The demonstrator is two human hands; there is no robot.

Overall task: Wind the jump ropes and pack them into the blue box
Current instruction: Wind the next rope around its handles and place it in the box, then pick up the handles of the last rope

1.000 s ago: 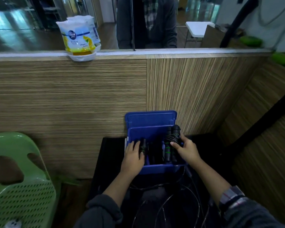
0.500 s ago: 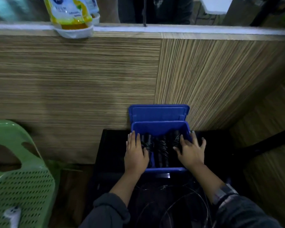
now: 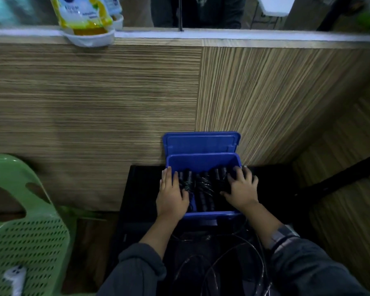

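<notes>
Two bare hands rest on an open blue box (image 3: 203, 161), seen from a head camera looking forward and down; the box sits on a dark, low table (image 3: 143, 189) pushed against a striped wood-panel wall (image 3: 94, 103); its hinged lid (image 3: 201, 143) stands upright and leans back on that wall, which probably keeps the opening free for packing. Inside lie wound jump ropes (image 3: 204, 186), black handles side by side with cord wrapped round them, filling the box from left to right; how many bundles there are is hard to tell in the dim light. The left hand (image 3: 172, 196) lies flat over the left end of the box, fingers (image 3: 166, 177) straight and released, touching the bundles there; the right hand (image 3: 241, 189) lies spread over the right end, fingers (image 3: 238, 175) straight and relaxed, grasping nothing; both seem to press the bundles down so that they settle level and stay wound. Loose black cords (image 3: 239, 253) loop across the dark surface just in front of the box, between the person's grey sleeves; these look like ropes not yet wound, so packing appears unfinished. Left of the table stands a green plastic chair (image 3: 30, 242) with a small white object (image 3: 15, 276) on its seat; on the ledge above the wall sits a yellow and white pouch (image 3: 81, 16) in a white tray.
</notes>
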